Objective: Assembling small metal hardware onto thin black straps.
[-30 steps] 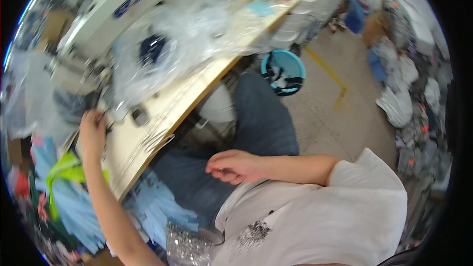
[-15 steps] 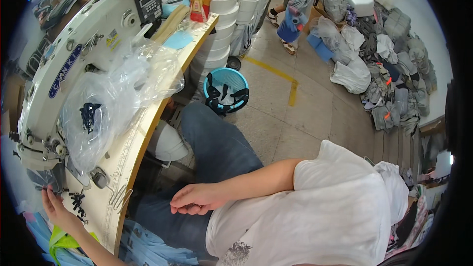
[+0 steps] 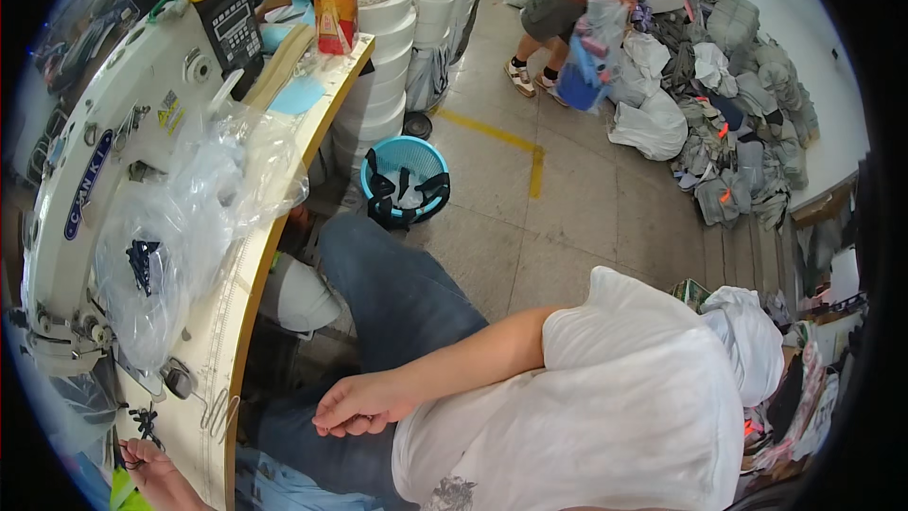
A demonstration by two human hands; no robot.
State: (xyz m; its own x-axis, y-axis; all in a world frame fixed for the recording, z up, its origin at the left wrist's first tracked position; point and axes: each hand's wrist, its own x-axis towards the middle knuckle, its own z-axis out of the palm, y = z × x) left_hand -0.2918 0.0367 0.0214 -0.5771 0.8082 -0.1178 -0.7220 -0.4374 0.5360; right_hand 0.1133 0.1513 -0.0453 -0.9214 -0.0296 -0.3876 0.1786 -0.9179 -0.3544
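My left hand (image 3: 156, 475) is at the lower left, over the near end of the sewing table (image 3: 203, 416). Its fingers are pinched on a small, thin black piece (image 3: 123, 455). Just above it lies a small heap of black pieces (image 3: 145, 422), too small to name. My right hand (image 3: 359, 404) hovers above my lap with curled fingers; whatever they may hold is hidden. The white sewing machine (image 3: 71, 274) stands at the left, its needle area near my left hand. A clear plastic bag (image 3: 203, 189) with dark pieces (image 3: 144, 265) in it lies beside the machine.
An orange drink bottle (image 3: 336, 5) stands at the table's far end. On the floor is a blue basket (image 3: 407, 156) with black straps. A person (image 3: 567, 0) carries a bag (image 3: 591, 57) near piled grey fabric goods (image 3: 747, 123). Stacked white rolls (image 3: 383, 66) stand behind the table.
My left hand has drawn back from under the machine head toward the lower edge, fingers now curled. My right hand stays over my lap. The other person has stepped further in; the view has shifted.
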